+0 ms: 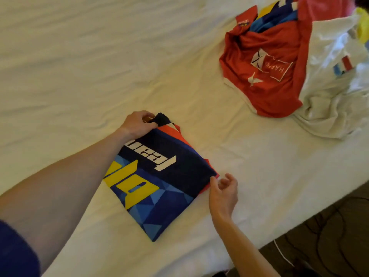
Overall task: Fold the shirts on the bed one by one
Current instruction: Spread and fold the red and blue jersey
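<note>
Near the middle of the wrinkled white bed (99, 56), folded blue jersey (159, 186) lying flat, left hand (138, 123) pinching its far dark corner, right hand (223, 193) loosely curled, thumb touching its right edge, crumpled red shirt (265, 76) and white shirt (335, 86) far right by the bed's edge.

a folded navy and blue shirt (159, 182) with yellow and white lettering lies flat on the white bed sheet (79, 56), red fabric showing along its far and right edges. the left hand (139, 122) pinches a dark bunched corner at the shirt's far end, fingers curled round it. the right hand (223, 192) sits at the shirt's right edge, its thumb touching the red hem while the other fingers hang loosely curled, holding nothing. well apart, toward the far right, a crumpled red shirt (265, 72) lies heaped against a white garment (331, 92), with blue and yellow cloth behind them. dark floor (329, 236) shows beyond the bed's right edge.
</note>
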`<state>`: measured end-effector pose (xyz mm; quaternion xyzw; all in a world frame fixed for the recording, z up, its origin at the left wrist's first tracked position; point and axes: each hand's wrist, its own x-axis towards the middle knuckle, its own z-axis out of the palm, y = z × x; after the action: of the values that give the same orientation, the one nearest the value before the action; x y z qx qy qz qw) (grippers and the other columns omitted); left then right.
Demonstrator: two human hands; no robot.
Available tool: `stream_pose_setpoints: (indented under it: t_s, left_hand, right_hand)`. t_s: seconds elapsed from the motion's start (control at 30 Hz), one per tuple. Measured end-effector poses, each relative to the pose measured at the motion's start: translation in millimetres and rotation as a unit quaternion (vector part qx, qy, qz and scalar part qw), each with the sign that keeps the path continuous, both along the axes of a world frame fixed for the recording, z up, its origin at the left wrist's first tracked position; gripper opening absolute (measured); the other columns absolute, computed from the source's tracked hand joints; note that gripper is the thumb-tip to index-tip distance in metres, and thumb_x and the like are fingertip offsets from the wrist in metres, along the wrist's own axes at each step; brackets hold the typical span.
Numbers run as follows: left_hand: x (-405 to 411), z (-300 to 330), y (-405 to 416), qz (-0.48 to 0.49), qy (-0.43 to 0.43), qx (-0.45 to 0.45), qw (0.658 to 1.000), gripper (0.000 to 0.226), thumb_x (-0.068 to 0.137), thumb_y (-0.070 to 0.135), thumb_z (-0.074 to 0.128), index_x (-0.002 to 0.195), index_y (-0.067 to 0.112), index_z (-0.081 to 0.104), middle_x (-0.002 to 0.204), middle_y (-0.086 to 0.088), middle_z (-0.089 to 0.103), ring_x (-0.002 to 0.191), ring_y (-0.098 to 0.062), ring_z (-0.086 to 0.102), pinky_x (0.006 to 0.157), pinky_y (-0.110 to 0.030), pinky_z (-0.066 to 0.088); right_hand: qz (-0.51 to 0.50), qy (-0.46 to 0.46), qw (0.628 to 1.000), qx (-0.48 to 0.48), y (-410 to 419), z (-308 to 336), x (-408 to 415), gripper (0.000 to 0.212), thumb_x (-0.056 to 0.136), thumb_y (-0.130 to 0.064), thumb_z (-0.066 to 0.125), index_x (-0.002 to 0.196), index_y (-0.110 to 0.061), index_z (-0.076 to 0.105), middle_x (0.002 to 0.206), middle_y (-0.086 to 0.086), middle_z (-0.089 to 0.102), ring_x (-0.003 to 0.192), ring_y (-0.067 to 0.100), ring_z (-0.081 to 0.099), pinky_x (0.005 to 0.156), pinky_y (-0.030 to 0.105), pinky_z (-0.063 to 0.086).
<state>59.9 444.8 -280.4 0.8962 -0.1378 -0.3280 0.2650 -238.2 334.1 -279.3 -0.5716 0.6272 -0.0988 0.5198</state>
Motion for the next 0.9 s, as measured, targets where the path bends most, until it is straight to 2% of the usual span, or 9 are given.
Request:
stream_pose_setpoints:
  t_s: [0.13, 0.23, 0.33, 0.47, 0.57, 0.63, 0.73, 0.83, 0.9]
  left_hand:
    - [-7.1, -6.6, 28.6, 0.033, 0.021, 0.062, 0.997, 0.025, 0.09, 0.033, 0.061, 0.105, 0.016, 0.07, 0.106, -0.003, 0.066, 0.098, -0.022, 0.059, 0.08, -0.033, 0.043]
    - [-17.4, -10.0, 54.3, 0.021, 0.017, 0.09, 0.996, 0.02, 0.089, 0.038, 0.061, 0.091, 0.019, 0.068, 0.092, -0.005, 0.067, 0.085, -0.023, 0.061, 0.066, -0.033, 0.043]
    - [-27.2, -15.6, 81.3, -0.013, -0.004, 0.11, 0.994, 0.022, 0.089, 0.048, 0.064, 0.097, 0.027, 0.065, 0.091, 0.002, 0.065, 0.084, -0.021, 0.06, 0.071, -0.035, 0.046]
    - [-55.4, -30.0, 119.2, -0.009, -0.038, 0.112, 0.993, 0.026, 0.099, 0.043, 0.054, 0.1, 0.021, 0.067, 0.09, -0.005, 0.068, 0.087, -0.03, 0.063, 0.07, -0.036, 0.044]
    - [-100.3, -31.2, 149.9, 0.094, -0.047, 0.07, 0.992, 0.027, 0.102, 0.031, 0.052, 0.099, 0.01, 0.069, 0.091, -0.014, 0.071, 0.085, -0.035, 0.062, 0.067, -0.036, 0.039]
    - [-148.7, -25.0, 164.6, 0.17, -0.035, 0.054, 0.983, 0.031, 0.102, 0.03, 0.053, 0.087, 0.006, 0.066, 0.083, -0.015, 0.068, 0.077, -0.033, 0.059, 0.063, -0.035, 0.034]
    - [-233.8, -17.4, 169.3, 0.255, 0.029, 0.012, 0.966, 0.044, 0.095, 0.04, 0.06, 0.066, 0.008, 0.058, 0.06, -0.006, 0.061, 0.061, -0.028, 0.06, 0.052, -0.035, 0.038]
    - [-273.2, -9.5, 161.8, 0.385, 0.077, -0.078, 0.917, 0.026, 0.086, 0.045, 0.071, 0.082, 0.019, 0.067, 0.067, 0.0, 0.071, 0.055, -0.02, 0.068, 0.047, -0.033, 0.054]
    - [-265.4, -11.4, 153.8, 0.451, 0.012, -0.073, 0.89, 0.028, 0.083, 0.048, 0.075, 0.094, 0.024, 0.066, 0.079, 0.005, 0.072, 0.068, -0.009, 0.069, 0.059, -0.024, 0.054]
  right_hand:
    - [-0.019, -0.027, 0.984, 0.173, 38.3, -5.2, -13.0, 0.017, 0.085, -0.032, 0.076, 0.097, -0.023, 0.067, 0.094, -0.004, 0.074, 0.092, 0.018, 0.07, 0.084, 0.039, 0.058]
    - [0.011, -0.046, 0.947, 0.319, 71.2, -8.9, -14.7, 0.023, 0.082, -0.029, 0.08, 0.096, -0.013, 0.072, 0.092, 0.003, 0.077, 0.093, 0.025, 0.072, 0.084, 0.045, 0.06]
    - [0.077, -0.047, 0.911, 0.402, 97.8, -13.9, -15.2, 0.024, 0.081, -0.025, 0.08, 0.1, -0.014, 0.071, 0.097, 0.002, 0.077, 0.096, 0.021, 0.072, 0.091, 0.046, 0.057]
    - [0.143, -0.003, 0.914, 0.38, 93.3, -23.8, -12.9, 0.018, 0.09, -0.012, 0.069, 0.107, -0.009, 0.065, 0.105, 0.011, 0.072, 0.1, 0.026, 0.069, 0.092, 0.047, 0.056]
    - [0.212, 0.034, 0.909, 0.356, 52.5, -25.9, -9.4, 0.016, 0.09, -0.003, 0.066, 0.106, -0.002, 0.064, 0.106, 0.023, 0.07, 0.1, 0.038, 0.068, 0.086, 0.051, 0.057]
    - [0.292, 0.081, 0.909, 0.287, 16.4, -24.7, -13.2, 0.004, 0.089, -0.005, 0.068, 0.093, -0.005, 0.068, 0.101, 0.025, 0.07, 0.096, 0.038, 0.068, 0.086, 0.055, 0.055]
    - [0.326, 0.106, 0.922, 0.18, -30.7, -17.5, -18.6, 0.012, 0.09, -0.009, 0.066, 0.083, -0.017, 0.071, 0.091, 0.012, 0.072, 0.089, 0.027, 0.065, 0.085, 0.047, 0.053]
    - [0.344, 0.113, 0.929, 0.082, -49.9, -12.0, -25.0, 0.011, 0.092, -0.019, 0.064, 0.084, -0.013, 0.069, 0.082, 0.006, 0.072, 0.082, 0.022, 0.063, 0.07, 0.035, 0.048]
    - [0.372, 0.131, 0.919, -0.001, -44.0, -8.9, -27.6, 0.018, 0.087, -0.033, 0.071, 0.09, -0.016, 0.064, 0.076, -0.004, 0.068, 0.075, 0.018, 0.062, 0.06, 0.028, 0.044]
